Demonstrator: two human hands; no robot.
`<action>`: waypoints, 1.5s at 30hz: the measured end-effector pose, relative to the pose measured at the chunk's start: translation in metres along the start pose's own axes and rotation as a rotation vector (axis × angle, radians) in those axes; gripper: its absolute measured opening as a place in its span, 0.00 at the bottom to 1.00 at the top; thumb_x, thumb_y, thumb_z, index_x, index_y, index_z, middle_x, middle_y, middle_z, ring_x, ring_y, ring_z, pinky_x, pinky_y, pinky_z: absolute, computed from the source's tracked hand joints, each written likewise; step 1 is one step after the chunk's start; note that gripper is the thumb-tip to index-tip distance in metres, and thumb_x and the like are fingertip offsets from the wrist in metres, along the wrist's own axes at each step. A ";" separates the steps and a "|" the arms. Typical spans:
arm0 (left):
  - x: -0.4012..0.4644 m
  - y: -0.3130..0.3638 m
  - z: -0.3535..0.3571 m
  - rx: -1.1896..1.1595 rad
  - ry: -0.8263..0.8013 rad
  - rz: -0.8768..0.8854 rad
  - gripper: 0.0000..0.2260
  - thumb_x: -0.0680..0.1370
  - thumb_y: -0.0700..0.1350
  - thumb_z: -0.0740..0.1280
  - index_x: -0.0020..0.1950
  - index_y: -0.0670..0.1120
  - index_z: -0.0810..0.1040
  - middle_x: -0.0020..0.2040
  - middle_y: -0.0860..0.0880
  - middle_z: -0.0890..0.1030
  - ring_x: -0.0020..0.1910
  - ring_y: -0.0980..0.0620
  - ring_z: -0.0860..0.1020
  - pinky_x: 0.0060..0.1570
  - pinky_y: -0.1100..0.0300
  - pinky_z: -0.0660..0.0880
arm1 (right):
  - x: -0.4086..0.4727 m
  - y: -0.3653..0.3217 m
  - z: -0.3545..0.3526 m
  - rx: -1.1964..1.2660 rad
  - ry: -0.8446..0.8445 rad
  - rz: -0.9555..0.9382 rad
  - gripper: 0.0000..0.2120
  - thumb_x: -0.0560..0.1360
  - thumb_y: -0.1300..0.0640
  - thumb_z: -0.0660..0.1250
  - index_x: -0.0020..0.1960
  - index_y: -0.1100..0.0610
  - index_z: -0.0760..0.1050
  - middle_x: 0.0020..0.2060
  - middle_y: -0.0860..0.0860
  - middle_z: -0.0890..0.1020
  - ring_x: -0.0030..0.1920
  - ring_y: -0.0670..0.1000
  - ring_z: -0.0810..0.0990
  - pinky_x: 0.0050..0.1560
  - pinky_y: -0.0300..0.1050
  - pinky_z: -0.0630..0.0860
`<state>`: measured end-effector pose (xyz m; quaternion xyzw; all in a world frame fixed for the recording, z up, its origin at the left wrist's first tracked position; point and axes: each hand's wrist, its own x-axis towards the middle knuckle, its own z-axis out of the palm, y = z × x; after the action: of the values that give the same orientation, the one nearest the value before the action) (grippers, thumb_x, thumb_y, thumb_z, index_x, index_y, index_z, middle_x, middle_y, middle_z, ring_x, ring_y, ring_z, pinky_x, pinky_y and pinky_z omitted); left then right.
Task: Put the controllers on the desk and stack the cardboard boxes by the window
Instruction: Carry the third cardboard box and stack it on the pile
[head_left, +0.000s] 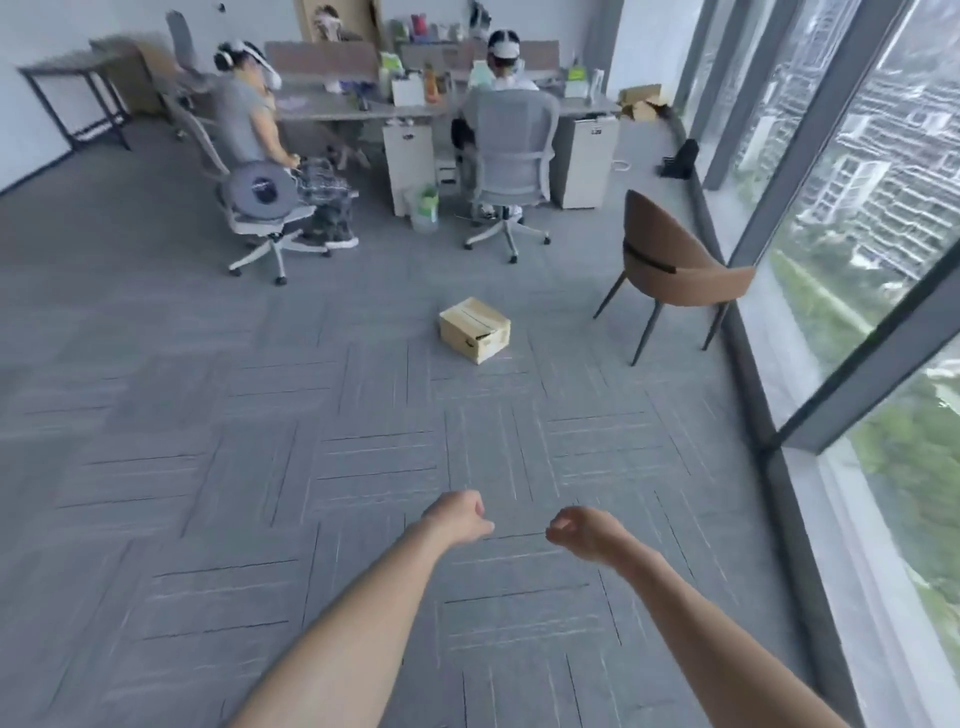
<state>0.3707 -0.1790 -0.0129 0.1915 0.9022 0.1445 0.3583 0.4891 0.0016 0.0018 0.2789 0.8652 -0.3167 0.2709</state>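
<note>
Both hands, left hand (460, 517) and right hand (582, 530), loosely clenched, seemingly holding nothing; cardboard box (474, 329) sitting unstacked on floor (208, 415).

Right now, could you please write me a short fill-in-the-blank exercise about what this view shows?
1. The cardboard box lies on the carpeted ____.
2. The brown chair stands between the box and the ____.
3. The left hand and the right hand both hold ____.
4. The number of people seated at the desk is ____.

Missing words: floor; window; nothing; two
</note>
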 end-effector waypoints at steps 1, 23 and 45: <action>0.016 -0.004 -0.013 -0.010 0.005 -0.008 0.16 0.78 0.53 0.67 0.62 0.47 0.77 0.61 0.47 0.78 0.53 0.48 0.76 0.51 0.58 0.72 | 0.020 -0.012 -0.008 -0.009 -0.010 -0.019 0.16 0.80 0.47 0.65 0.64 0.54 0.79 0.61 0.53 0.83 0.62 0.54 0.80 0.62 0.46 0.75; 0.410 0.026 -0.301 0.018 -0.066 -0.143 0.18 0.78 0.52 0.66 0.66 0.48 0.75 0.66 0.47 0.76 0.63 0.47 0.76 0.58 0.55 0.72 | 0.461 -0.187 -0.277 -0.092 -0.099 -0.021 0.16 0.80 0.48 0.64 0.60 0.58 0.80 0.54 0.55 0.85 0.53 0.55 0.82 0.51 0.44 0.76; 0.858 -0.018 -0.655 0.132 -0.208 0.042 0.16 0.79 0.53 0.66 0.64 0.48 0.75 0.63 0.48 0.77 0.60 0.47 0.76 0.56 0.56 0.71 | 0.843 -0.416 -0.420 0.178 -0.041 0.258 0.15 0.80 0.49 0.66 0.63 0.55 0.80 0.61 0.53 0.83 0.60 0.55 0.82 0.58 0.47 0.78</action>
<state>-0.6682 0.1099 -0.0681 0.2474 0.8636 0.0715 0.4334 -0.4937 0.2897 -0.1027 0.4040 0.7852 -0.3601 0.3011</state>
